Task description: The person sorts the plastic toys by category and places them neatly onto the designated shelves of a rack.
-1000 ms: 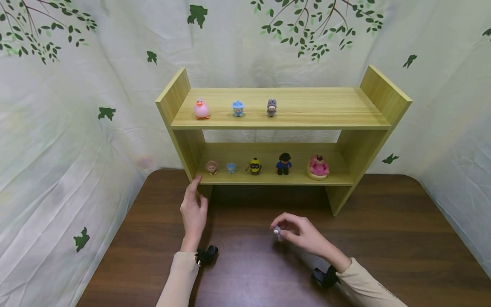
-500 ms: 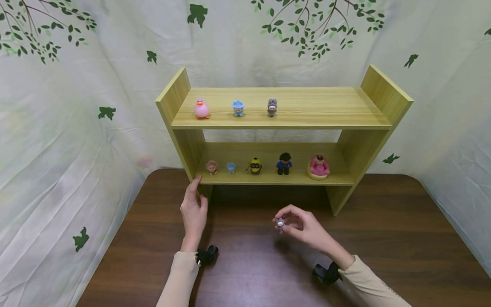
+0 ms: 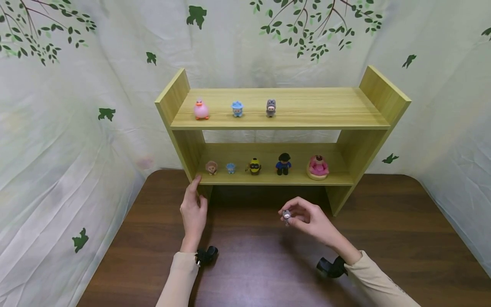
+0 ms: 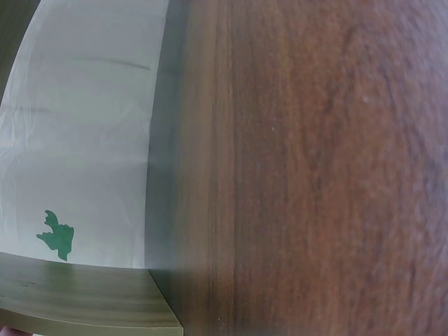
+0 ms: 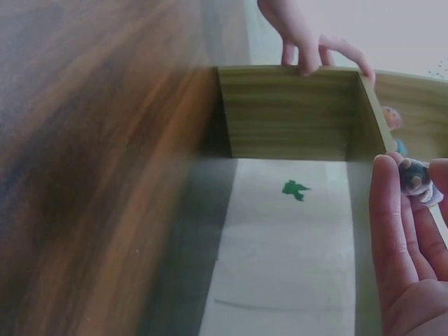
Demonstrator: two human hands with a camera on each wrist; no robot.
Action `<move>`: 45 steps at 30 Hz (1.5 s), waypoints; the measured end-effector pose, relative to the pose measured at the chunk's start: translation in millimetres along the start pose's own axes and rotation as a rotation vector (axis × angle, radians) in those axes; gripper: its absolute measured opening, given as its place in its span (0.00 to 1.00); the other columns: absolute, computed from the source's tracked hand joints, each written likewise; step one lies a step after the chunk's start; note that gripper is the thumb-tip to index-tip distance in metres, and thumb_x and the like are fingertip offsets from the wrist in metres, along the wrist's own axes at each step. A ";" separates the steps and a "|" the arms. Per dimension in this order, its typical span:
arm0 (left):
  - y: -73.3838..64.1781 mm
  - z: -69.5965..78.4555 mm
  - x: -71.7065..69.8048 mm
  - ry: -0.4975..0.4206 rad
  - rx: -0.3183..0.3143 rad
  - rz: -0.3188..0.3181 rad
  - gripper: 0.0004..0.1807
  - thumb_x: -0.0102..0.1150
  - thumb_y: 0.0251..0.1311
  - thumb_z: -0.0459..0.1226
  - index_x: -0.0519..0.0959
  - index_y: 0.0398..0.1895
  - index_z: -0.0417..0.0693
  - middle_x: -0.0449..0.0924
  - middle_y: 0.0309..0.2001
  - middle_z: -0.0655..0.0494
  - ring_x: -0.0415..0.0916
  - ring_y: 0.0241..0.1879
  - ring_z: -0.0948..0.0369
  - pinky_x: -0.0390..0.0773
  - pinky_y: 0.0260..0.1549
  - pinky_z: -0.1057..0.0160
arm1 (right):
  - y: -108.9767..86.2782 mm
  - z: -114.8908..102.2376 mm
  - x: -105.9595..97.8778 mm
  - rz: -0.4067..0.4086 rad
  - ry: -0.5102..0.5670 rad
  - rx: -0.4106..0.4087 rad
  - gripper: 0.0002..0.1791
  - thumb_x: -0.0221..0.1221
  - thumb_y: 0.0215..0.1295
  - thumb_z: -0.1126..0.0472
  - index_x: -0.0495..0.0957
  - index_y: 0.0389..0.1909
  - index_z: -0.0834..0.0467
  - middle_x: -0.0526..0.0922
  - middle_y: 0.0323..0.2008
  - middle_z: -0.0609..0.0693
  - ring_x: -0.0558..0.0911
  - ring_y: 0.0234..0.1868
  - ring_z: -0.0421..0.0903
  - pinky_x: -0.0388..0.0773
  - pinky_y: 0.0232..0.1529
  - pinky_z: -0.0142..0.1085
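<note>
In the head view my right hand (image 3: 312, 219) pinches a small grey figurine (image 3: 286, 215) with long ears and a pale face between thumb and fingertips, above the table in front of the shelf. The right wrist view shows the same figurine (image 5: 416, 176) at the fingertips. My left hand (image 3: 194, 215) grips the front edge of the left side panel of the wooden shelf (image 3: 280, 127), near the lower board. In the right wrist view its fingers (image 5: 308, 59) lie over that panel edge. On the upper board stands a similar grey figurine (image 3: 271, 108).
A pink duck figurine (image 3: 201, 109) and a blue-hatted figurine (image 3: 237, 109) share the upper board. The lower board carries several figures, among them a yellow one (image 3: 255, 166), a black-haired one (image 3: 283, 164) and a pink bear (image 3: 318, 167). The brown table (image 3: 245, 273) lies below; a leaf-printed curtain (image 3: 230, 42) hangs behind.
My right hand has lifted the grey figurine off the low position near the table and moved it slightly right and toward the shelf. The left hand stays in place on the side panel.
</note>
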State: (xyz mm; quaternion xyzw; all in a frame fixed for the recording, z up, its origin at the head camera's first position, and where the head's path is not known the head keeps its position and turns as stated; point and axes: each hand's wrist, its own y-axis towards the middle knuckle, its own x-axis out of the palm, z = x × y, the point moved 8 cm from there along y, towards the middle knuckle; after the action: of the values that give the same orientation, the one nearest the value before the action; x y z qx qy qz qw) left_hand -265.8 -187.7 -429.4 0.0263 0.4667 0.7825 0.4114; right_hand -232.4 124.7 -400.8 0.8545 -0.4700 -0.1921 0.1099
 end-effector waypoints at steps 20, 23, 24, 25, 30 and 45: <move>0.0 -0.4 -0.3 -0.005 -0.010 -0.008 0.39 0.50 0.52 0.17 0.68 0.65 0.57 0.74 0.57 0.48 0.63 0.30 0.53 0.64 0.29 0.52 | 6.5 -27.6 -27.4 0.075 -0.064 -0.055 0.13 0.56 0.61 0.77 0.74 0.47 0.65 0.81 0.44 0.58 0.83 0.42 0.49 0.80 0.39 0.40; 0.4 0.3 -0.3 -0.007 -0.009 -0.006 0.39 0.50 0.51 0.17 0.68 0.65 0.57 0.74 0.57 0.47 0.62 0.29 0.53 0.64 0.29 0.52 | 7.0 -32.9 -31.4 0.085 -0.090 -0.075 0.14 0.57 0.60 0.78 0.74 0.47 0.65 0.81 0.43 0.57 0.83 0.42 0.50 0.80 0.40 0.38; 0.4 0.8 -0.4 -0.008 -0.008 -0.003 0.39 0.50 0.51 0.17 0.68 0.65 0.57 0.75 0.56 0.47 0.63 0.29 0.53 0.64 0.29 0.52 | 7.2 -34.4 -32.8 0.089 -0.099 -0.076 0.14 0.57 0.60 0.78 0.74 0.47 0.65 0.81 0.43 0.57 0.83 0.42 0.50 0.79 0.40 0.38; 0.4 1.2 -0.5 -0.006 -0.006 -0.002 0.39 0.50 0.51 0.16 0.68 0.65 0.57 0.75 0.56 0.47 0.63 0.29 0.53 0.64 0.29 0.51 | 7.5 -36.0 -34.2 0.092 -0.109 -0.077 0.14 0.57 0.60 0.77 0.74 0.47 0.64 0.81 0.43 0.56 0.83 0.42 0.50 0.79 0.40 0.38; -0.2 1.5 -0.5 -0.009 -0.008 -0.002 0.39 0.50 0.51 0.17 0.68 0.65 0.57 0.75 0.57 0.47 0.65 0.32 0.52 0.65 0.30 0.51 | 9.4 -45.3 -41.5 0.114 -0.140 -0.092 0.15 0.57 0.60 0.77 0.74 0.46 0.63 0.82 0.43 0.55 0.83 0.42 0.51 0.79 0.41 0.37; -0.1 2.1 -0.3 0.000 0.005 0.006 0.39 0.50 0.50 0.16 0.68 0.65 0.57 0.75 0.56 0.47 0.60 0.25 0.55 0.63 0.26 0.54 | 20.7 -75.6 -54.8 0.129 -0.184 -0.155 0.16 0.56 0.59 0.80 0.73 0.47 0.66 0.81 0.41 0.60 0.83 0.41 0.47 0.79 0.41 0.35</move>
State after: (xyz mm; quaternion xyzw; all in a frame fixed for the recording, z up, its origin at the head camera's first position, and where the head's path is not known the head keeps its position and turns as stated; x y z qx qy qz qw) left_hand -264.6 -186.3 -428.2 0.0286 0.4686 0.7827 0.4087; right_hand -242.1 160.5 -312.7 0.7901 -0.5158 -0.2981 0.1443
